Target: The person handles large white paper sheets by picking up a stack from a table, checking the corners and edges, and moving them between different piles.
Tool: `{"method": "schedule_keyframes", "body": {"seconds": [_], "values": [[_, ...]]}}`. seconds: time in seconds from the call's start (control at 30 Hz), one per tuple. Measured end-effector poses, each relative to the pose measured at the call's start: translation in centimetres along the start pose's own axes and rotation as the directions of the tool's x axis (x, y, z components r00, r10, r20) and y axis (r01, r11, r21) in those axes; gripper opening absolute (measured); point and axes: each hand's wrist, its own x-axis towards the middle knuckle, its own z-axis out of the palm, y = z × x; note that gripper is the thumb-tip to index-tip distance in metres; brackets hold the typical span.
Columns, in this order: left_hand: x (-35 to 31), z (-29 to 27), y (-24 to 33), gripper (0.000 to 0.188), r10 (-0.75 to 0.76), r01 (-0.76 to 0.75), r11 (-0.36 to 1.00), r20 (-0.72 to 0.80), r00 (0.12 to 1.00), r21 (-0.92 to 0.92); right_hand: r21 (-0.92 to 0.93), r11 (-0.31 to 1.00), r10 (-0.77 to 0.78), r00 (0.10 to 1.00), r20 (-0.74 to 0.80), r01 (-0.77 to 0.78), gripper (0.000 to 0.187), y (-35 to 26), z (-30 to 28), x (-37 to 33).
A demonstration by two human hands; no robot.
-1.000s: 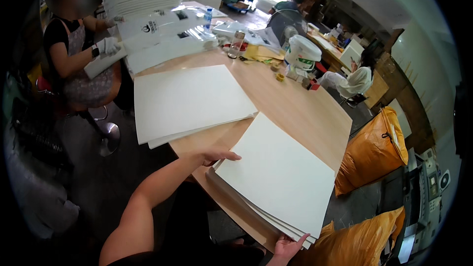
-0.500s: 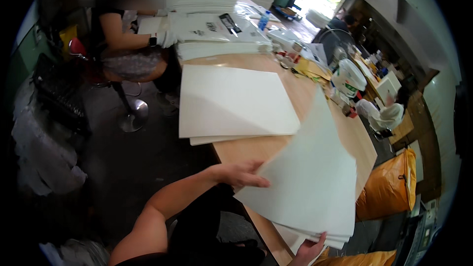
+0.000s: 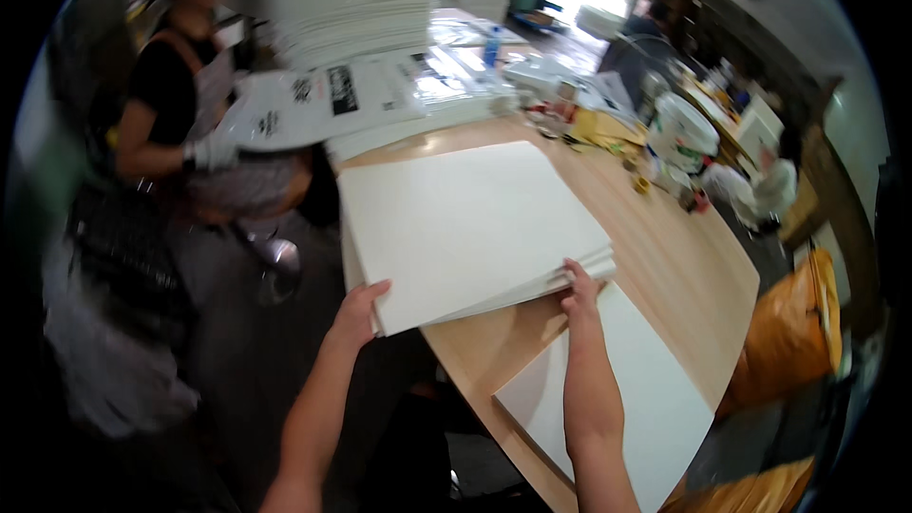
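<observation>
A pile of large white sheets [image 3: 465,223] lies on the near left of the wooden table, its layers slightly fanned at the near right corner. My left hand [image 3: 359,313] pinches the pile's near left corner, thumb on top and fingers beneath. At the near right corner, my right hand [image 3: 578,287] grips the layered edges, fingers closed on them. Under my right forearm, another stack of white sheets [image 3: 655,389] rests at the table's near right. How many sheets are in my hands I cannot tell.
Beyond the pile, a person in an apron [image 3: 209,85] holds a printed plastic bag [image 3: 313,104] with a gloved hand. Tall white stacks [image 3: 370,0] stand behind. A white bucket [image 3: 682,128], tape rolls [image 3: 640,184] and a bottle [image 3: 492,46] sit farther right; an orange sack [image 3: 793,332] stands beside the table.
My hands have carried sheets from the right-hand stack leftward onto the other pile. The right hand has moved up and away from me. The co-worker has pulled the plastic bag leftward.
</observation>
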Motion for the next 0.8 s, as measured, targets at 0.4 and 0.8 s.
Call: {"method": "schedule_keyframes", "body": {"seconds": [0.4, 0.8], "values": [[2.4, -4.0, 0.9, 0.046, 0.094, -0.199, 0.823, 0.217, 0.972, 0.532, -0.498, 0.802, -0.192, 0.932, 0.307, 0.329, 0.027, 0.4, -6.8, -36.4], [-18.1, 29.6, -24.8, 0.029, -0.068, -0.865, 0.411, 0.956, 0.285, 0.287, -0.666, 0.745, -0.569, 0.538, -0.622, 0.017, 0.039, -0.2, -37.2, -56.4]]}}
